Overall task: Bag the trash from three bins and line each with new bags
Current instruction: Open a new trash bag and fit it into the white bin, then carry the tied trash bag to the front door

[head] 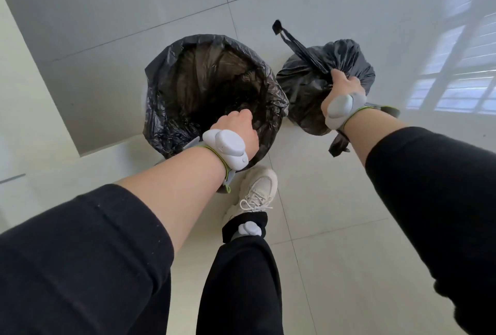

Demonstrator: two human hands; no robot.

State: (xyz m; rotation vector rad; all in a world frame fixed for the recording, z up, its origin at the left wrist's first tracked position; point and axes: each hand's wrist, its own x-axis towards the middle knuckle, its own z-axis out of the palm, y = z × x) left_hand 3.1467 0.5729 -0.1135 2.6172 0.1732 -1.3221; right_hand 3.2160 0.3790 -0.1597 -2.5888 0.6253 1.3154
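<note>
Seen from above, on a pale tiled floor [335,267]: a round bin [214,87] lined with a black bag [166,66] whose edge folds over the rim, standing beside a white wall base [40,87]. Left hand [236,130] at the near rim of the bin, knuckles up, fingers curled down over the liner edge; whether that grip pinches the plastic or merely rests on it, cannot tell, fingertips hidden. Just right of the bin, a full black trash bag [308,85] on the floor, neck gathered, loose handles [295,44] sticking up and away. Right hand [345,85] on top of that bag, grip closed round the gathered neck. Grey tracker bands on both wrists [228,149], black sleeves pushed up the forearms. Below the bin, one white laced shoe [257,192], toe close to the bin's base, black trouser leg above it with another grey tracker at the ankle. Window light reflected in the glossy floor at far right [451,87].
</note>
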